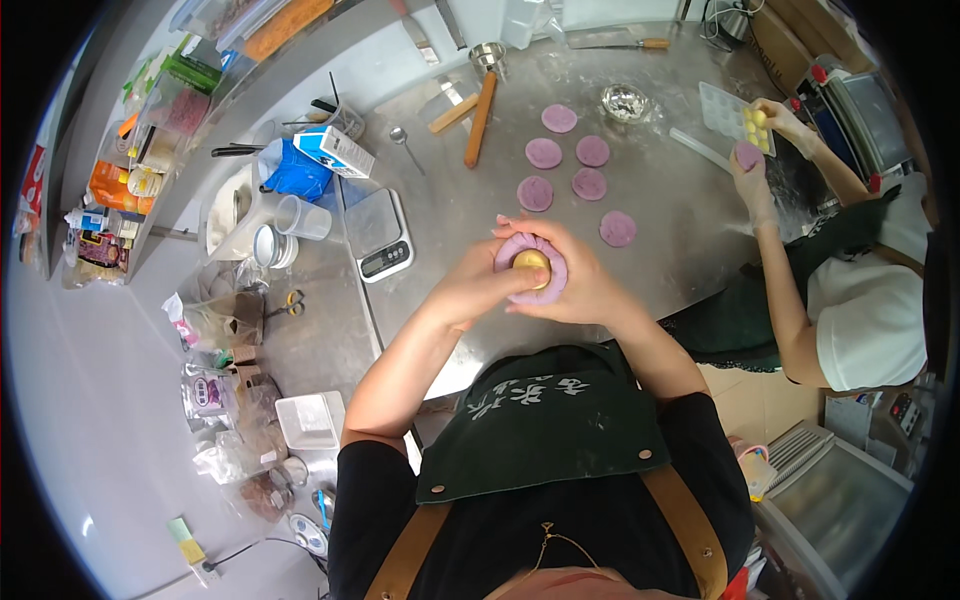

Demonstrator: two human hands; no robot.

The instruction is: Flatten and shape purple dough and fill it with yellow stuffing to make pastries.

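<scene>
Head view, left to right: our left hand (476, 284) is clamped on the purple dough (559, 282), thumb on the yellow ball (531, 260) seated in it; dough sits between both our hands; our right hand (582, 284) cups its right side. Flat purple disc (617, 229) lies near.

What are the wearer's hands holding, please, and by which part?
Left hand and right hand cup a purple dough round by its outer edge, left thumb on its yellow ball.
</scene>
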